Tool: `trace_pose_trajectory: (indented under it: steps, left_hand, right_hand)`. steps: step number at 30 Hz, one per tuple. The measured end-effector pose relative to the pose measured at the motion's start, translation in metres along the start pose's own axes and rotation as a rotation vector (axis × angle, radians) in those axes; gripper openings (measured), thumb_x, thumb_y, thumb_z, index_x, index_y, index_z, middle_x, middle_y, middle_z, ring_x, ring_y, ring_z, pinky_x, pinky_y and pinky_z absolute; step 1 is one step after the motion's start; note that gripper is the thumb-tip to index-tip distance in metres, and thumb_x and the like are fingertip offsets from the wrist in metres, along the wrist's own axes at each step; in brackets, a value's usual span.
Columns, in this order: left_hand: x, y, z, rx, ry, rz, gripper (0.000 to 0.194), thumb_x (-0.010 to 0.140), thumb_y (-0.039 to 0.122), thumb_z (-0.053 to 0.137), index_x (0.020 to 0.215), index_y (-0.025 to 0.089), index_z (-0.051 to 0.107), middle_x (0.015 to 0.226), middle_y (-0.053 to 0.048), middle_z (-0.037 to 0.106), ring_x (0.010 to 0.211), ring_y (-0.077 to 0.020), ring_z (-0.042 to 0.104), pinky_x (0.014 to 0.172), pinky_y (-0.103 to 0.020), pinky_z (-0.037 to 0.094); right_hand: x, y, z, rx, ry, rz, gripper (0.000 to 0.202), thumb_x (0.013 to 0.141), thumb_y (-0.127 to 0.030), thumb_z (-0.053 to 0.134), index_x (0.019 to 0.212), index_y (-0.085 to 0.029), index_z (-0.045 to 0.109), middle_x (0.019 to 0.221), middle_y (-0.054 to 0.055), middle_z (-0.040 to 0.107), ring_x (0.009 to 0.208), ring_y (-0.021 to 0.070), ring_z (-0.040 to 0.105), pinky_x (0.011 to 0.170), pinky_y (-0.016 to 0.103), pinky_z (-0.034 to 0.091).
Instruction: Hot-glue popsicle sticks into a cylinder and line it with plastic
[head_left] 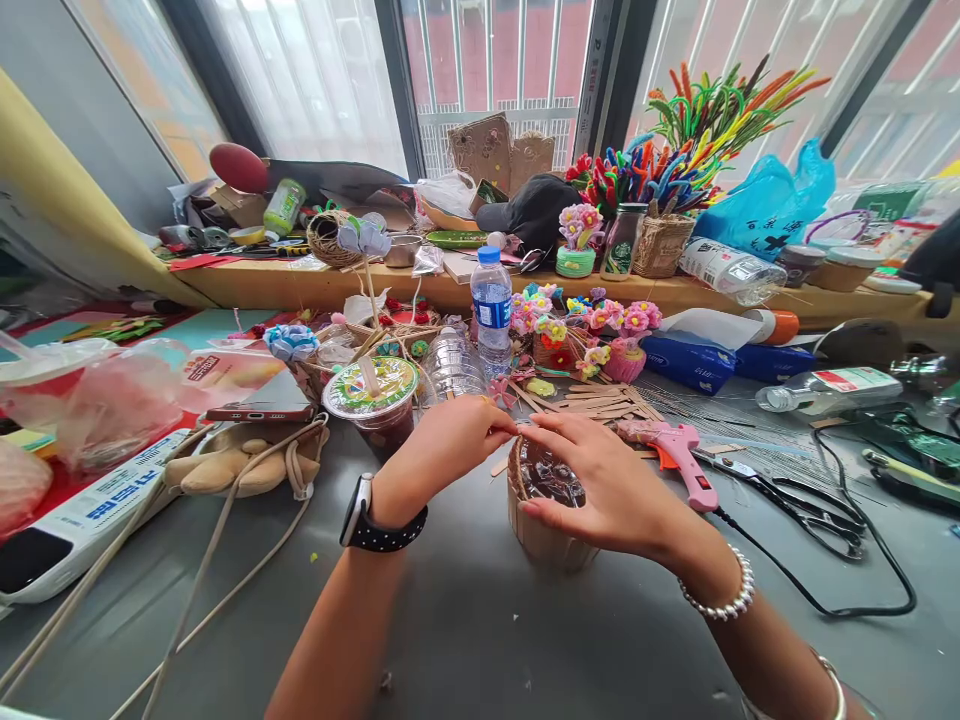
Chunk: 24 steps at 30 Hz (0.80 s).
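A round pot (551,545) clad in pale flat wooden sticks stands upright on the grey table, with a brown, glossy inside and a twine-like edging at its rim. My left hand (450,450) is at the rim's far left, thumb and fingers pinched together; whatever is between them is too small to make out. Across the pot's top lies my right hand (600,475), its thumb on the near rim and its fingers at the far left rim, holding the pot. The fingertips of both hands nearly meet there.
Right of the pot lie a pink glue gun (682,460) with a black cord and black-handled scissors (810,510). Behind are loose wooden sticks (600,403), a water bottle (491,315) and a lidded drink cup (373,400). A corded bag (247,460) and phone (259,411) lie left.
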<state>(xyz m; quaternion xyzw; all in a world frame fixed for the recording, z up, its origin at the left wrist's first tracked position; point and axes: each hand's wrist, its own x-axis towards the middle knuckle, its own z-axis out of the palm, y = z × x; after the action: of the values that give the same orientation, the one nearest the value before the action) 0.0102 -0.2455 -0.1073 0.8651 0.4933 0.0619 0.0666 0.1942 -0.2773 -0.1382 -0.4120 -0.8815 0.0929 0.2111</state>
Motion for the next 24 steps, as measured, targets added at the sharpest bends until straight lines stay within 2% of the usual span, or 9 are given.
trace_pose_trajectory:
  steps: [13, 15, 20, 22, 24]
  left_hand:
    - [0.0, -0.004, -0.003, 0.048, 0.022, -0.076, 0.024, 0.079, 0.023, 0.045, 0.085, 0.025, 0.067, 0.089, 0.0, 0.068, 0.08, -0.0181, 0.06, 0.064, -0.024, 0.043]
    - [-0.001, -0.005, -0.003, 0.047, 0.019, -0.078, 0.023, 0.078, 0.022, 0.045, 0.085, 0.025, 0.067, 0.088, 0.0, 0.068, 0.079, -0.0179, 0.06, 0.063, -0.023, 0.042]
    - [-0.003, -0.006, -0.004, 0.043, 0.002, -0.079, 0.023, 0.076, 0.02, 0.047, 0.083, 0.025, 0.068, 0.086, 0.0, 0.068, 0.077, -0.0166, 0.06, 0.061, -0.022, 0.042]
    - [-0.005, -0.005, -0.005, 0.045, 0.002, -0.07, 0.023, 0.076, 0.02, 0.047, 0.083, 0.025, 0.068, 0.087, 0.0, 0.068, 0.077, -0.0167, 0.06, 0.062, -0.023, 0.042]
    - [-0.006, -0.004, -0.006, 0.048, 0.001, -0.059, 0.023, 0.077, 0.02, 0.046, 0.083, 0.025, 0.068, 0.087, 0.0, 0.068, 0.078, -0.017, 0.061, 0.063, -0.023, 0.042]
  right_hand:
    - [-0.001, -0.002, 0.002, -0.01, 0.003, 0.029, 0.063, 0.068, -0.058, 0.049, 0.12, -0.021, 0.048, 0.125, 0.009, 0.048, 0.115, 0.0239, 0.04, 0.096, 0.042, 0.033]
    - [-0.001, -0.001, 0.004, 0.0, 0.019, 0.031, 0.069, 0.068, -0.058, 0.05, 0.124, -0.019, 0.044, 0.126, 0.01, 0.047, 0.116, 0.0241, 0.04, 0.097, 0.042, 0.033]
    - [-0.003, 0.002, 0.01, 0.031, 0.09, 0.06, 0.093, 0.066, -0.057, 0.052, 0.137, -0.011, 0.015, 0.133, 0.016, 0.037, 0.119, 0.0262, 0.038, 0.096, 0.044, 0.034]
    - [-0.003, 0.002, 0.011, 0.031, 0.099, 0.07, 0.095, 0.065, -0.057, 0.053, 0.137, -0.01, 0.011, 0.135, 0.017, 0.035, 0.12, 0.0269, 0.037, 0.096, 0.045, 0.033]
    - [-0.003, 0.002, 0.01, 0.03, 0.084, 0.062, 0.092, 0.066, -0.057, 0.052, 0.137, -0.012, 0.015, 0.134, 0.015, 0.036, 0.12, 0.0263, 0.037, 0.097, 0.044, 0.033]
